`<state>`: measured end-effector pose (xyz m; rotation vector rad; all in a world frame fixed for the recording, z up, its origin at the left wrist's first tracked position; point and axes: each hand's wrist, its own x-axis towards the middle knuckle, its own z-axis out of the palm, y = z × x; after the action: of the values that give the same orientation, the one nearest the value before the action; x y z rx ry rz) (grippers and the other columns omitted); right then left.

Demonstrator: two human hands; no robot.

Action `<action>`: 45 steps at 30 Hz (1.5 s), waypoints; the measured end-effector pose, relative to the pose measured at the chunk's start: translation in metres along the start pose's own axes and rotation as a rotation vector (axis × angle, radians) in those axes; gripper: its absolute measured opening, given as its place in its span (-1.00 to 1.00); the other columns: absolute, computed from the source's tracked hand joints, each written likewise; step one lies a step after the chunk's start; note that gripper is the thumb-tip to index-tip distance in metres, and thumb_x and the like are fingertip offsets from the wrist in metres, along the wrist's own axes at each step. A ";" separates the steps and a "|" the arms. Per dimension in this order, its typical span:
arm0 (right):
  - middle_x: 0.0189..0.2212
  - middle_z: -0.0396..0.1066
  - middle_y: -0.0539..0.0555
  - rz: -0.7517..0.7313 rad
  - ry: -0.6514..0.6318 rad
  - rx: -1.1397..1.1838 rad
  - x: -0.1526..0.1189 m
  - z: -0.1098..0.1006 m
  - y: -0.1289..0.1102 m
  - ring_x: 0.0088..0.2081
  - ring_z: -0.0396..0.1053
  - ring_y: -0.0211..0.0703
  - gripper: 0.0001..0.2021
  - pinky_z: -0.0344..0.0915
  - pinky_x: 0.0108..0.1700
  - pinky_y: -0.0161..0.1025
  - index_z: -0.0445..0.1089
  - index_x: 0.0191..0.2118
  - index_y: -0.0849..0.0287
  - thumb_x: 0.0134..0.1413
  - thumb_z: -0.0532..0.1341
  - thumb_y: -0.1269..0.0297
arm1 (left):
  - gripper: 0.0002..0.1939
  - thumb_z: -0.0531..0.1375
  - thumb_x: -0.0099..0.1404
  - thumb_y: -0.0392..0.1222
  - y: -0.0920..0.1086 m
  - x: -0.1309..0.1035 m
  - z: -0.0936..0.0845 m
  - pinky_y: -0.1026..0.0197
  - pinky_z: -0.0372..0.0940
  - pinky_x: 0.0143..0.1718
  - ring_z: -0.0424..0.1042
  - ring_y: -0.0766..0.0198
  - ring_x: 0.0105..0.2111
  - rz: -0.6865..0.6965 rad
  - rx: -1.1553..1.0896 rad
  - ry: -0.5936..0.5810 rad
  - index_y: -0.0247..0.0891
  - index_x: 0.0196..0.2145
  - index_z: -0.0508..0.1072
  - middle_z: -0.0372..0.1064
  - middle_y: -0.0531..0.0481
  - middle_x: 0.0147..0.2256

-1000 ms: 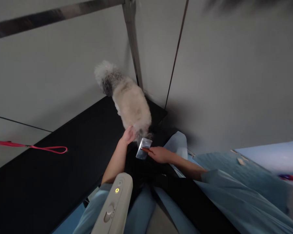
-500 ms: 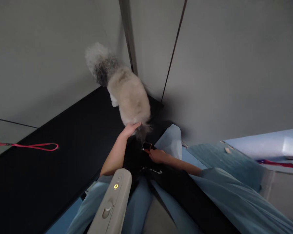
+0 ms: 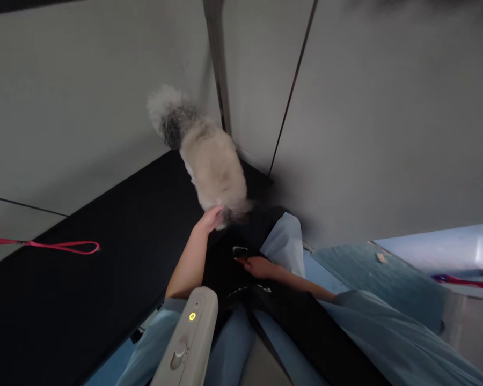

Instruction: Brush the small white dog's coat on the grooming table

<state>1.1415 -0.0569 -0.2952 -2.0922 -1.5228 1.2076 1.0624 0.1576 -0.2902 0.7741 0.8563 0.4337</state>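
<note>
A dog (image 3: 215, 158) with a clipped cream body and a fluffy grey-and-white head stands on the black table (image 3: 137, 214), facing away into the corner. My left hand (image 3: 211, 217) is closed at its rump, by a dark tuft of fur; whether it grips the tail or a hind leg is unclear. Low in front of my black apron, my right hand (image 3: 260, 266) is shut round the orange handle of a slicker brush (image 3: 240, 253). The brush's small rectangular head is apart from the dog.
A red leash loop (image 3: 76, 247) hangs over the table at left. Grey wall panels (image 3: 370, 118) meet behind the dog. A pale device (image 3: 189, 338) with a lit yellow button is close below me. At right are a teal surface (image 3: 382, 279) and a red item (image 3: 473, 282).
My left hand has shifted from the top of the rump to beside the dark tuft. The right hand and brush have dropped slightly away from the dog. The whole view has tilted a little.
</note>
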 end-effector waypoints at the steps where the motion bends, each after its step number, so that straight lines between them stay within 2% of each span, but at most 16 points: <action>1: -0.42 0.50 0.07 -0.028 0.021 0.026 0.007 -0.006 -0.002 -0.36 0.45 -0.19 -0.80 0.28 -0.29 -0.31 0.39 -0.38 0.18 0.29 0.17 0.29 | -0.90 0.18 0.23 -0.31 0.000 0.000 -0.002 0.21 0.41 -0.12 0.56 0.20 -0.27 -0.009 -0.015 -0.019 -0.25 -0.36 0.51 0.54 0.00 -0.42; 5: -0.26 0.49 0.08 -0.060 0.183 0.110 0.044 -0.032 -0.013 -0.22 0.41 -0.24 -0.68 0.28 -0.13 -0.33 0.33 -0.11 0.21 0.48 -0.12 0.23 | -0.75 0.12 0.29 -0.15 0.001 -0.001 -0.010 0.06 0.39 0.03 0.55 0.04 -0.05 0.024 -0.129 -0.186 -0.29 -0.21 0.54 0.60 -0.12 -0.26; 8: -0.40 0.44 0.08 -0.019 0.169 0.110 0.044 -0.019 -0.016 -0.33 0.39 -0.20 -0.79 0.26 -0.23 -0.30 0.34 -0.25 0.20 0.38 0.01 0.32 | -0.67 0.13 0.28 -0.08 0.001 0.001 -0.019 0.03 0.35 0.10 0.52 0.01 0.00 -0.010 -0.126 -0.235 -0.33 -0.16 0.55 0.60 -0.17 -0.25; 11: -0.54 0.38 0.03 -0.062 0.064 0.121 0.030 -0.002 -0.017 -0.46 0.34 -0.21 -0.78 0.21 -0.37 -0.30 0.31 -0.48 0.17 0.20 0.22 0.35 | -0.69 0.14 0.27 -0.09 -0.001 0.004 -0.031 0.05 0.34 0.09 0.55 0.03 -0.07 -0.055 -0.089 -0.184 -0.33 -0.20 0.57 0.59 -0.16 -0.28; 13: -0.49 0.42 0.03 -0.117 0.059 0.154 0.030 -0.007 -0.022 -0.43 0.36 -0.20 -0.77 0.24 -0.36 -0.30 0.34 -0.44 0.16 0.27 0.17 0.26 | -0.73 0.14 0.28 -0.11 -0.003 0.005 -0.036 0.07 0.37 0.04 0.56 0.06 -0.16 -0.062 -0.084 -0.132 -0.30 -0.23 0.57 0.59 -0.13 -0.33; 17: -0.29 0.48 0.10 -0.091 0.266 0.192 0.048 -0.029 -0.034 -0.24 0.43 -0.17 -0.68 0.29 -0.17 -0.27 0.35 -0.10 0.17 0.45 -0.11 0.19 | -0.68 0.12 0.34 -0.07 -0.004 0.004 -0.040 0.08 0.38 -0.03 0.56 0.09 -0.24 -0.001 -0.159 -0.169 -0.33 -0.27 0.59 0.58 -0.14 -0.34; 18: -0.28 0.48 0.11 -0.054 0.289 0.175 0.049 -0.028 -0.035 -0.23 0.43 -0.15 -0.71 0.29 -0.16 -0.26 0.35 -0.10 0.18 0.43 -0.08 0.20 | -0.66 0.11 0.36 -0.06 -0.004 0.003 -0.041 0.09 0.39 -0.06 0.56 0.10 -0.28 0.008 -0.164 -0.191 -0.35 -0.30 0.59 0.57 -0.15 -0.36; 22: -0.45 0.44 0.06 -0.058 0.127 0.128 0.038 -0.013 -0.036 -0.37 0.41 -0.16 -0.82 0.28 -0.27 -0.27 0.37 -0.36 0.18 0.27 0.16 0.27 | -0.60 0.10 0.38 -0.05 -0.002 -0.002 -0.044 0.17 0.37 -0.22 0.49 0.20 -0.41 0.007 -0.107 -0.239 -0.40 -0.39 0.58 0.53 -0.17 -0.44; 24: -0.44 0.44 0.04 -0.109 0.161 0.150 0.037 -0.015 -0.038 -0.37 0.41 -0.18 -0.77 0.29 -0.26 -0.28 0.37 -0.35 0.16 0.33 0.11 0.21 | -0.63 0.13 0.37 -0.05 0.000 -0.006 -0.046 0.18 0.36 -0.21 0.51 0.19 -0.38 0.025 -0.065 -0.217 -0.39 -0.36 0.59 0.54 -0.17 -0.41; 27: -0.37 0.48 0.06 -0.104 0.239 0.289 0.047 -0.026 -0.044 -0.30 0.45 -0.21 -0.71 0.32 -0.21 -0.31 0.35 -0.16 0.15 0.45 -0.07 0.20 | -0.70 0.20 0.33 -0.09 0.010 -0.012 -0.048 0.21 0.33 -0.27 0.46 0.22 -0.46 0.160 0.114 -0.093 -0.36 -0.42 0.56 0.49 -0.10 -0.49; 31: -0.53 0.47 0.01 -0.039 0.067 0.409 0.055 -0.024 -0.048 -0.53 0.40 -0.26 -0.81 0.30 -0.41 -0.34 0.30 -0.26 0.18 0.39 0.01 0.30 | -0.88 0.28 0.22 -0.26 0.038 -0.015 -0.044 0.33 0.21 -0.35 0.32 0.35 -0.52 0.612 0.304 0.206 -0.30 -0.47 0.53 0.37 0.08 -0.56; 33: -0.48 0.51 0.01 -0.069 0.054 0.454 0.056 -0.027 -0.047 -0.55 0.40 -0.29 -0.82 0.32 -0.42 -0.35 0.29 -0.25 0.18 0.39 0.01 0.31 | -0.91 0.28 0.20 -0.29 0.051 -0.016 -0.036 0.34 0.20 -0.34 0.32 0.36 -0.49 0.748 0.336 0.284 -0.28 -0.46 0.53 0.39 0.09 -0.52; 37: -0.25 0.57 0.07 -0.098 0.257 0.583 0.060 -0.040 -0.039 -0.31 0.48 -0.32 -0.83 0.36 -0.24 -0.39 0.26 -0.19 0.17 0.41 -0.04 0.34 | -0.77 0.20 0.30 -0.26 0.053 -0.021 -0.019 0.34 0.20 -0.37 0.27 0.34 -0.53 0.830 0.405 0.264 -0.25 -0.53 0.50 0.32 0.09 -0.59; 39: -0.41 0.53 0.05 -0.054 0.211 0.580 0.054 -0.034 -0.031 -0.41 0.47 -0.29 -0.81 0.35 -0.31 -0.37 0.24 -0.31 0.17 0.37 -0.01 0.39 | -0.78 0.21 0.31 -0.24 0.041 -0.027 -0.015 0.32 0.25 -0.31 0.33 0.30 -0.48 0.824 0.482 0.215 -0.24 -0.50 0.52 0.38 0.06 -0.55; 42: -0.60 0.42 -0.02 -0.022 0.039 0.576 0.040 -0.019 -0.020 -0.59 0.38 -0.26 -0.78 0.31 -0.45 -0.34 0.23 -0.40 0.16 0.32 0.04 0.39 | -0.84 0.22 0.32 -0.23 0.025 -0.040 -0.016 0.24 0.32 -0.13 0.44 0.21 -0.34 0.804 0.613 0.157 -0.23 -0.39 0.59 0.50 -0.02 -0.41; 45: -0.46 0.47 -0.02 -0.058 0.083 0.543 0.042 -0.024 -0.013 -0.44 0.45 -0.27 -0.83 0.36 -0.30 -0.34 0.31 -0.21 0.18 0.38 0.01 0.31 | -0.85 0.21 0.31 -0.26 0.025 -0.051 -0.012 0.11 0.27 0.12 0.48 0.09 -0.13 0.856 0.643 0.174 -0.20 -0.28 0.62 0.54 -0.09 -0.28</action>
<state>1.1554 -0.0087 -0.2908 -1.7013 -1.0560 1.3127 1.0213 0.1472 -0.2498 1.7319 0.7976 1.0134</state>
